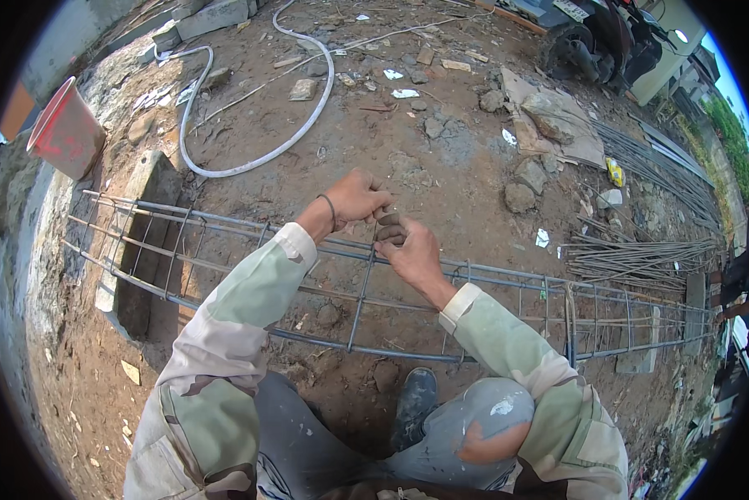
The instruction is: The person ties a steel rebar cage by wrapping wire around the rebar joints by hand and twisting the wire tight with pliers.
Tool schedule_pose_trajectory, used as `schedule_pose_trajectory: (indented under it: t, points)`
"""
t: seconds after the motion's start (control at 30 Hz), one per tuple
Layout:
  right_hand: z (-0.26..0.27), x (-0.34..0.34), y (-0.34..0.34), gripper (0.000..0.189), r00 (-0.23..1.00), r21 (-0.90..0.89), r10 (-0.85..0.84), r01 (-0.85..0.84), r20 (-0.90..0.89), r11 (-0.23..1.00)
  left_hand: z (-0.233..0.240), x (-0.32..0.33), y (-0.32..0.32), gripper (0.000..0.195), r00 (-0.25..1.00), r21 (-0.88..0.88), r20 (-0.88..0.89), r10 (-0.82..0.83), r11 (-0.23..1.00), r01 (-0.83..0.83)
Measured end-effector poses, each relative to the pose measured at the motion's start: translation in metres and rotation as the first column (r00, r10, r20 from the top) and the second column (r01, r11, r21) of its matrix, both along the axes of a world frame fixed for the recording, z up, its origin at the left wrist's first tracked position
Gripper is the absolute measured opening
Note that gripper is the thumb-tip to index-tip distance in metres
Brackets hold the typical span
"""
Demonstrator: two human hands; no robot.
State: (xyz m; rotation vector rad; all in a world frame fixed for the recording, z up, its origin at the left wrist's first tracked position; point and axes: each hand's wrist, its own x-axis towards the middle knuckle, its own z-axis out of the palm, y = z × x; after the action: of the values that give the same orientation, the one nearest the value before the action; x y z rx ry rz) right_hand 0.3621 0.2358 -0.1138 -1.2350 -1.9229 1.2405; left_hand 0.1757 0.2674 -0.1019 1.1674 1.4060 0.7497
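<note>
Before me a long rebar cage (324,343) of lengthwise bars and square stirrups lies across the view. Just above its far top bars, my left hand (357,199) pinches a thin tie wire (375,232), mostly hidden by the fingers. My right hand (412,249) is close beside it, fingers curled and thumb by the crossing of a stirrup (362,294) and the top bar. Its fingertips are dirty and seem to grip the same wire. The cage's left end rests on a concrete block (152,181).
A reddish bucket (68,134) stands at left. A pale hose (256,170) loops over the dirt beyond the cage. Rebar pieces (640,256), stones (524,187) and a motorcycle (599,47) are at right. Another person's hand (734,311) shows by the cage's right end.
</note>
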Motion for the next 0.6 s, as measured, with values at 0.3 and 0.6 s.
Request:
schedule_pose_trajectory:
  t: [0.3, 0.6]
  points:
    - [-0.017, 0.001, -0.014, 0.018, 0.999, 0.318, -0.034, 0.021, 0.036, 0.948, -0.007, 0.005, 0.000, 0.017, 0.989, 0.086, 0.054, 0.138, 0.986, -0.143]
    - [-0.002, 0.004, -0.004, 0.017, 0.881, 0.764, 0.206, -0.473, 0.426, 0.439, -0.012, 0.057, 0.065, 0.025, 0.602, -0.122, -0.559, -0.570, 0.775, 0.621]
